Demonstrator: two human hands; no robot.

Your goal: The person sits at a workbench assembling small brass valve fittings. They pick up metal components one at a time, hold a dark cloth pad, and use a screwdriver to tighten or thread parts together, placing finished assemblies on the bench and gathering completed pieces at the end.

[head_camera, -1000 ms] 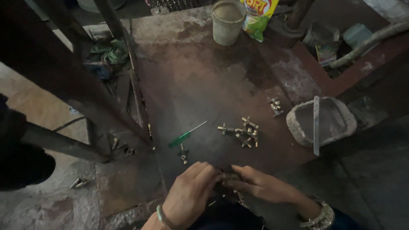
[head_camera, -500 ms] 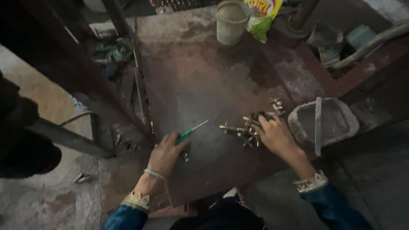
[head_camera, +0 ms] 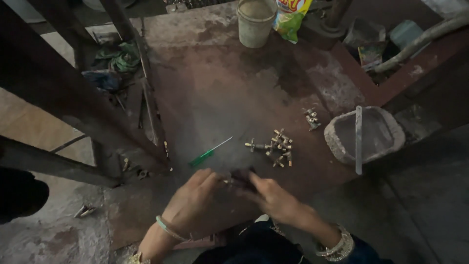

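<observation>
Since half a second ago, both your hands have come back from the screwdriver and the fittings to meet at the near edge of the counter (head_camera: 210, 98). Your left hand (head_camera: 193, 203) and right hand (head_camera: 273, 198) pinch a small brass fitting (head_camera: 229, 182) between their fingertips, each grip pressed on it. You appear to be joining or turning small parts. The next move likely calls for steady fingers; the green screwdriver (head_camera: 207, 153) and the pile of brass fittings (head_camera: 276, 146) lie just beyond.

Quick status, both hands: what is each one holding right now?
Left hand: closed around a small metal fitting.
Right hand: fingers curled at the same fitting; grip unclear.
</observation>
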